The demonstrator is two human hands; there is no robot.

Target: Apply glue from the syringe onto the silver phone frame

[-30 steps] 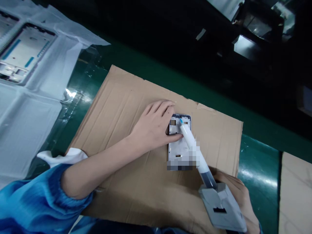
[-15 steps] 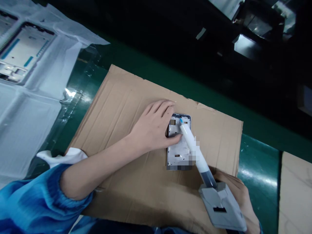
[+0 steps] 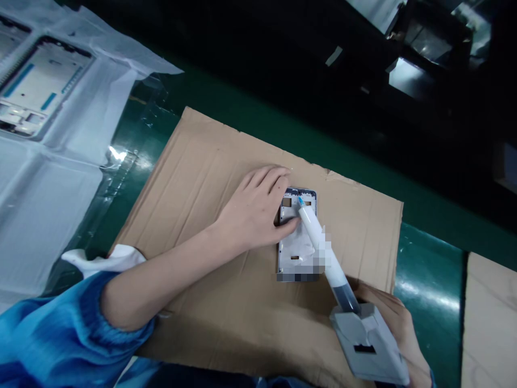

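Cardboard sheet point(image 3: 210, 172): phone frame point(image 3: 296, 237) pinned by flat left hand point(image 3: 254, 210); right hand point(image 3: 393, 323), at 5 o'clock, grips syringe dispenser point(image 3: 343, 293) holding white paste.

Electronics assembly line, factory floor. Green conveyor-type surface point(image 3: 428, 280) runs from 10 o'clock to 4 o'clock, glossy under overhead light. Cardboard sheet point(image 3: 210, 161) laid on it as a work mat at centre. On the mat, a bare phone frame point(image 3: 297, 250) with cut-outs. At 5 o'clock, a grey glue dispenser point(image 3: 365, 339) with a white syringe barrel. At 10 o'clock, more frames point(image 3: 36, 86) lying on white plastic sheeting point(image 3: 52, 188). Blue anti-static smock sleeve point(image 3: 52, 334) at 8 o'clock. Dark machinery at 1 o'clock.
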